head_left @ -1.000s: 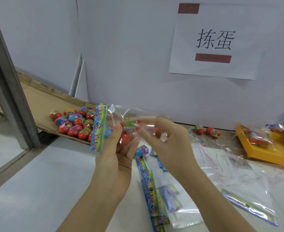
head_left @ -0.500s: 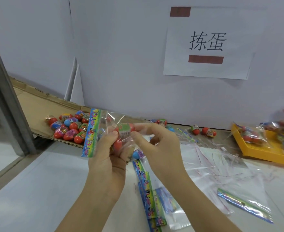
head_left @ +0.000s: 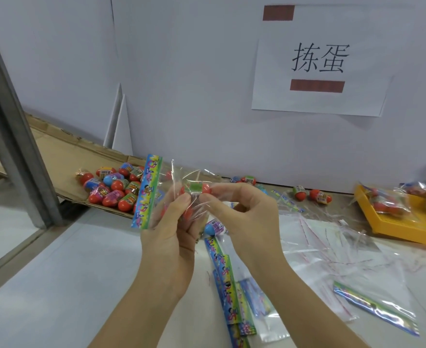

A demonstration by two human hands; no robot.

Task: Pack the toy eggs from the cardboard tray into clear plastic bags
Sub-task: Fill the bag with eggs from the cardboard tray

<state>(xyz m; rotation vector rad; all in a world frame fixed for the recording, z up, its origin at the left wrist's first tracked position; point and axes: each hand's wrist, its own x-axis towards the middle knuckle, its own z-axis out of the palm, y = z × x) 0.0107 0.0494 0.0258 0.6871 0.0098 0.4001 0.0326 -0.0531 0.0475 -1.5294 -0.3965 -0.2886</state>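
Since half a second ago the two hands have closed in a little on each other, and the red toy egg with a green band (head_left: 194, 190) now sits between their fingertips inside the clear plastic bag with a rainbow-printed header strip (head_left: 147, 194). The left hand (head_left: 169, 237) grips the bag from below, its thumb pressed on the film. The right hand (head_left: 244, 217) pinches the egg's right end through the plastic with thumb and forefinger. More red shows lower in the bag, but the creased film and the left fingers hide how many eggs lie there.

A blue toy egg (head_left: 213, 227) peeks out under the hands, partly covered. Behind the bag, the flat brown cardboard tray (head_left: 56, 156) holds a heap of red and blue toy eggs (head_left: 116, 187); the header strip hides its right end. Empty printed bags (head_left: 232, 297) lie on the white table (head_left: 56, 285). At the right edge a yellow plastic tray (head_left: 392, 229) with filled bags is blurred and cut off.
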